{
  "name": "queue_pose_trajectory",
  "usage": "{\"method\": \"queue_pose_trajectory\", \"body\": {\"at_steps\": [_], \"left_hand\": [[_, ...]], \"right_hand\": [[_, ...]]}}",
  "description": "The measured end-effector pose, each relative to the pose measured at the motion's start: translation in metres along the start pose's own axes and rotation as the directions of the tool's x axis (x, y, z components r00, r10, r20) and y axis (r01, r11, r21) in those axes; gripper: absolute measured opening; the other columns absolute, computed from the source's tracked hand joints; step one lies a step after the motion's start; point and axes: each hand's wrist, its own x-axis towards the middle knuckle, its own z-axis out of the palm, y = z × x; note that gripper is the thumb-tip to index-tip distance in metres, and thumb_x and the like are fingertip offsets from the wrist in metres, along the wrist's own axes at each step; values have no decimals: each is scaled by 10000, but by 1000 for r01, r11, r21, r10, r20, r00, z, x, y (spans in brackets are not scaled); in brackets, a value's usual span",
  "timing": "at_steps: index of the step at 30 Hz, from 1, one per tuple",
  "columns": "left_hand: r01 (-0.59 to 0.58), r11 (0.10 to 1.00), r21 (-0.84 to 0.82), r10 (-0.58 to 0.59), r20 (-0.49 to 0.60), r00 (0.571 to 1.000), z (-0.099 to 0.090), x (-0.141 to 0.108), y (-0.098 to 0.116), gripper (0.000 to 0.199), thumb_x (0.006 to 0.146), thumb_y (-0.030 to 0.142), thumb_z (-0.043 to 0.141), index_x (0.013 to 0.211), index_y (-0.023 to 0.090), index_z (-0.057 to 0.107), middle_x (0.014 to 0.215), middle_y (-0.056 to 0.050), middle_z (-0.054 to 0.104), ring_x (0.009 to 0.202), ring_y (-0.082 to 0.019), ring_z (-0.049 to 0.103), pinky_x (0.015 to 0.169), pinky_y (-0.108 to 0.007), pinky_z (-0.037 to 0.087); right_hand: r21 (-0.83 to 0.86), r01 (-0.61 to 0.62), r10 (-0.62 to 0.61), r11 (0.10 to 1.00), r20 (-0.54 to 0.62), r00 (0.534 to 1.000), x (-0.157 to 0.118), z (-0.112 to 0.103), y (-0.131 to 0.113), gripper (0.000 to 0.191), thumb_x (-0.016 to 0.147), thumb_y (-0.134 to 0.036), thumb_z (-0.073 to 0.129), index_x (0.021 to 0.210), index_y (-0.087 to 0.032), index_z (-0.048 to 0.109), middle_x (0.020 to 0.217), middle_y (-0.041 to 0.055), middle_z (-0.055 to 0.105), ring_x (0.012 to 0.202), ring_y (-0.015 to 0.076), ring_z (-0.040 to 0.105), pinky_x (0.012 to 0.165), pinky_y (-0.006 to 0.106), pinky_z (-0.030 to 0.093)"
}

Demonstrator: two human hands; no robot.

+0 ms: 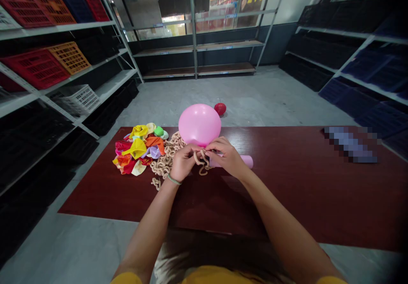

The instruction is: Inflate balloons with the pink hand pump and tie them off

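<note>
A round pink balloon point(199, 125), fully inflated, stands just above my hands at the middle of the dark red table point(287, 199). My left hand point(183, 163) and my right hand point(225, 156) meet under it, their fingers pinching at its neck, which they hide. A coiled tan cord point(165, 161) runs from the pile into my fingers, with a loop hanging below them. A pink tube point(246, 161) lies behind my right hand. Left of my left hand is a heap of limp multicoloured balloons point(138, 150).
A red balloon point(219, 108) lies on the grey floor beyond the table. Metal shelves hold red, orange and white crates point(36, 68) on the left and dark crates point(366, 69) on the right. A pixelated blurred patch point(352, 144) covers something on the table's right.
</note>
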Motion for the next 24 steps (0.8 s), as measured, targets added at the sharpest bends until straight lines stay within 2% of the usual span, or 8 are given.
{"method": "queue_pose_trajectory", "body": {"at_steps": [4, 8, 11, 15, 24], "left_hand": [[-38, 997, 71, 38, -4, 999, 0, 2, 4, 217, 813, 358, 698, 933, 181, 734, 851, -55, 719, 724, -159, 659, 659, -254, 526], [-74, 988, 134, 79, -31, 996, 0, 2, 7, 207, 840, 360, 664, 928, 188, 739, 871, -61, 722, 747, -167, 660, 688, -265, 523], [-79, 980, 183, 93, -68, 993, 1, 2, 9, 206, 872, 356, 622, 943, 192, 725, 798, -42, 706, 692, -152, 644, 654, -251, 506], [-56, 972, 229, 79, -91, 993, 1, 0, 9, 194, 893, 353, 595, 929, 196, 703, 647, 5, 645, 563, -123, 584, 595, -232, 463], [46, 972, 230, 3, -207, 978, -2, 5, 10, 208, 891, 385, 591, 858, 194, 665, 586, 20, 615, 533, -124, 558, 573, -229, 424]], "right_hand": [[-72, 6, -8, 997, -26, 1000, 1, 1, -3, 100, 925, -265, 555, 874, -228, 632, 865, 21, 630, 888, 183, 522, 811, 348, 448], [-213, 21, -41, 977, -90, 995, 0, 6, -5, 110, 916, -208, 511, 827, -220, 575, 838, 34, 597, 875, 199, 499, 804, 358, 428], [-337, 27, -72, 941, -122, 990, -1, 10, -6, 101, 896, -176, 501, 815, -220, 542, 834, 46, 570, 874, 216, 481, 805, 369, 422], [-466, 35, -98, 884, -110, 989, -3, 13, -5, 95, 884, -160, 490, 821, -213, 535, 837, 64, 564, 881, 234, 467, 806, 377, 428], [-648, 58, -164, 759, -104, 981, -5, 12, 9, 114, 902, -171, 475, 840, -202, 566, 858, 87, 583, 868, 248, 452, 782, 384, 417]]}}
